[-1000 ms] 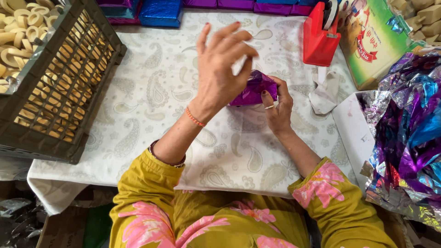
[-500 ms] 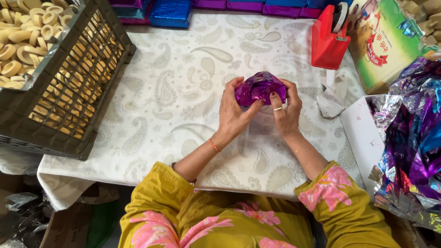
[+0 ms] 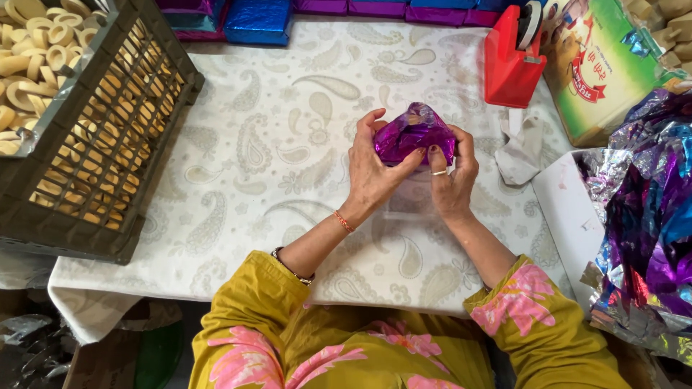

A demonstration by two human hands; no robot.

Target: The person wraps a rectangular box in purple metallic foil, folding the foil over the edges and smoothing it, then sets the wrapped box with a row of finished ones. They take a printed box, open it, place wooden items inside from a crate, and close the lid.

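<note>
**Both hands closed on a purple foil bundle over the table**

Gripping from either side, the left hand (image 3: 371, 169) and the right hand (image 3: 453, 180) clasp a crumpled purple foil-wrapped bundle (image 3: 414, 133) between them. The left hand's thumb lies across the near face of the foil while its fingers curl round the far left side. The right hand's fingers press on the right and near edge, a ring on one finger; its palm faces left. Both wrists bend upward from forearms that angle in from the near edge, converging at the bundle. A thin orange thread circles the left wrist, and mustard sleeves with pink flowers cover the arms from the elbows back.

The bundle sits at the middle of the white paisley-patterned tablecloth (image 3: 274, 144), held just above or on it; which cannot be told.

A dark plastic crate (image 3: 108, 144) filled with pale ring-shaped pieces stands at the left. A red tape dispenser (image 3: 508, 68) stands far right of the hands, with a green printed carton (image 3: 605, 65) beyond it. A heap of shiny purple, blue and silver foil sheets (image 3: 649, 216) fills the right edge. Wrapped blue and purple foil blocks (image 3: 259, 21) line the far edge.
</note>
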